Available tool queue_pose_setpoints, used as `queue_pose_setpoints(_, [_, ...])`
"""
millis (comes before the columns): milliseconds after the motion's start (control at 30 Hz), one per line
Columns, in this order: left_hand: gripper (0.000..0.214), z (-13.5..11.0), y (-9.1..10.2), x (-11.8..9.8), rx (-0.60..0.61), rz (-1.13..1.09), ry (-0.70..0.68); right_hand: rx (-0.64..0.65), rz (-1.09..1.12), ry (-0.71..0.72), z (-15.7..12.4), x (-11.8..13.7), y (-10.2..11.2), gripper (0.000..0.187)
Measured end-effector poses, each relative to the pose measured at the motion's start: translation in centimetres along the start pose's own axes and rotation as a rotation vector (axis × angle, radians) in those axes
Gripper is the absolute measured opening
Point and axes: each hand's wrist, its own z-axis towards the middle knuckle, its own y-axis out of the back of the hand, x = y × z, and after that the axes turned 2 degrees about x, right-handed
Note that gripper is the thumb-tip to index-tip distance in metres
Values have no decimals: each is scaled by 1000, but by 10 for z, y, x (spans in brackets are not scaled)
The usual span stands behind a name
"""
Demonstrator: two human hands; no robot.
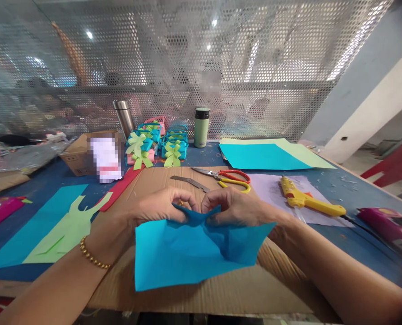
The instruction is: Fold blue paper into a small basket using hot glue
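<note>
A sheet of blue paper (187, 253) is held up over the brown cardboard (119, 289), its top edge bent and creased between my hands. My left hand (165, 205) pinches that edge with thumb and fingers. Close beside it, my right hand (233, 205) grips the same edge, so the two sets of fingertips nearly meet. Just beyond my hands lie scissors (236, 179) with red and yellow handles and a flat grey blade (190, 182).
Blue paper baskets (173, 149) with green bows stand at the back, near a green tumbler (201, 128) and a steel flask (123, 115). A yellow glue gun (302, 198) rests on lilac paper (265, 189) at right. Green paper cutouts (65, 230) lie left.
</note>
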Motion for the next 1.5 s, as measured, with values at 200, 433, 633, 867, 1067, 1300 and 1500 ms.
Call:
queue_pose_setpoints(200, [24,6,2,13,5,-7,56,-37,-272,-80,-5,8,0,19])
queue_pose_setpoints(433, [25,11,0,21,13,-4,36,-62,-468,3,-12,20,0,10])
queue_pose_setpoints(633, [33,8,-3,14,45,42,41,-131,-496,216,-10,17,-7,12])
queue_pose_setpoints(867, [25,6,-9,6,30,3,28,-165,-551,382,-6,10,-15,24])
queue_pose_setpoints(1067, [21,6,-14,9,-9,-72,54,-62,-599,345,-8,15,-16,17])
queue_pose_setpoints(1300, [27,8,-12,15,2,-48,11,-26,-596,332,-11,18,-17,9])
queue_pose_setpoints(1500, [22,5,-14,13,1,-65,37,1,-562,259,-14,19,-11,28])
